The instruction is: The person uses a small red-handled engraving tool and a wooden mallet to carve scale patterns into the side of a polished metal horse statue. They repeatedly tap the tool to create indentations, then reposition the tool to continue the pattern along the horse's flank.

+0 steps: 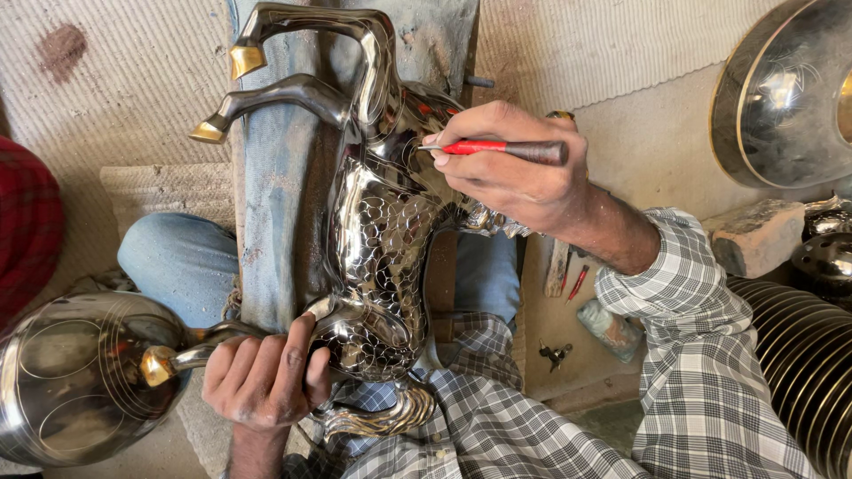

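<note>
The person is sitting with a shiny metal horse figure (377, 222) lying across the lap, resting partly on a worn blue board (271, 222) that is running between the knees. The horse is lying on its side, its two front legs with gold-coloured hooves pointing up and to the left of the picture, and its body is covered in a scale-like cut pattern.

The left hand (262, 377) is clenching around the horse's rear leg near the bottom of the view, fingers wrapped tight, holding the figure steady. Another gold hoof is showing just left of that fist. The right hand (510, 173) is gripping an engraving tool (501, 149) with a red shaft and a dark wooden handle — the tool is lying almost level, its tip touching the horse's upper body just beside the neck.

The person is wearing a grey checked shirt (701, 355) and blue jeans (173, 262). A round polished metal pot (75, 381) is sitting at the lower left, touching the knee area. At the upper right a large shiny dish (781, 89) is leaning, and below it a ribbed metal piece (803, 355) is lying beside the right sleeve. A rough stone block (754, 235) is sitting near the right forearm — small tools are lying on the floor under the arm, too small to tell apart.
</note>
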